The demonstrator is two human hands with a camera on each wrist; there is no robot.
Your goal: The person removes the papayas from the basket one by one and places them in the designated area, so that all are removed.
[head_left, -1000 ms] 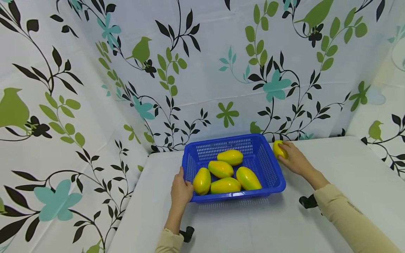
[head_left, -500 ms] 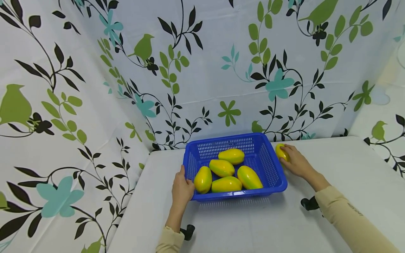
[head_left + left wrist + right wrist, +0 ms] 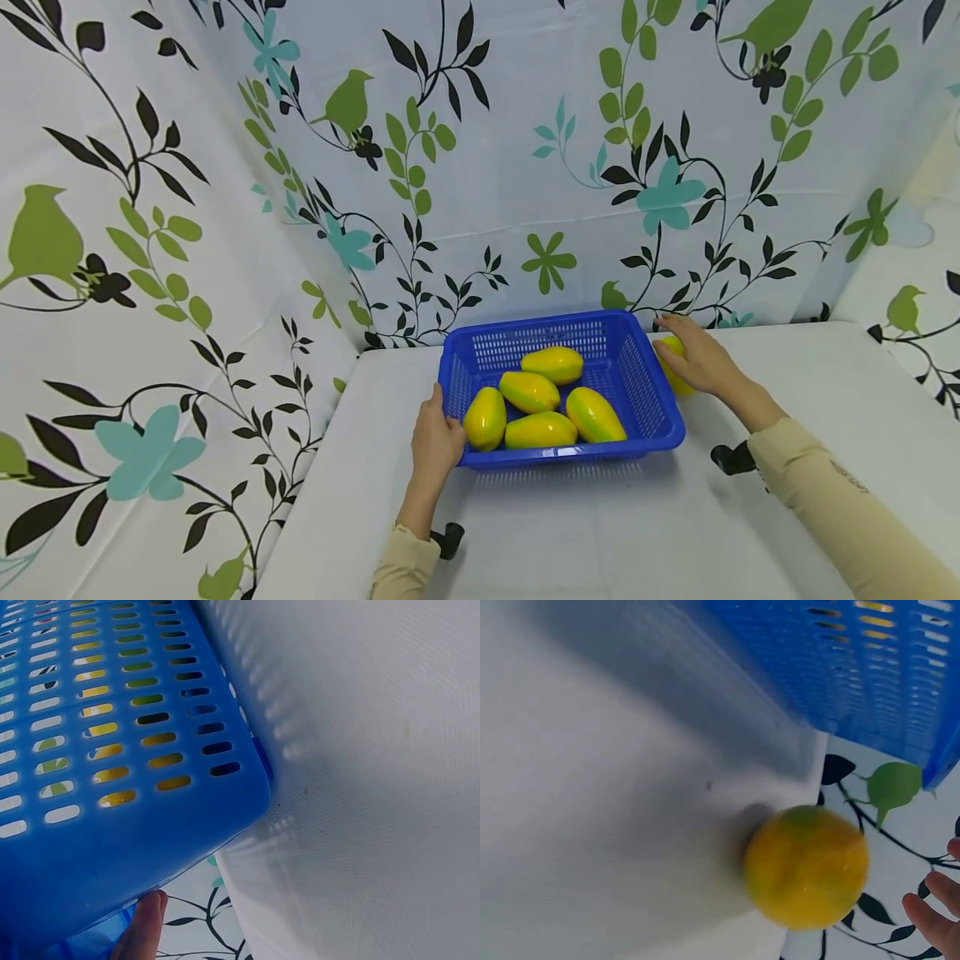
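Observation:
A blue plastic basket with slotted walls stands on the white table, holding several yellow mangoes. My left hand grips the basket's left side near the front corner; one fingertip shows at the rim in the left wrist view. Just outside the basket's right wall, another yellow mango rests on the table. My right hand is over this mango and partly covers it in the head view. In the right wrist view its fingers are extended and apart from the fruit.
A white cloth printed with leaves and birds hangs behind the table and along its sides. The basket stands near the table's back edge. A black wrist-worn device sits under the right forearm, another by the left.
My right hand has loosened from the mango beside the basket, its fingers now raised and straighter. The left hand keeps its hold on the basket. The head view has shifted slightly.

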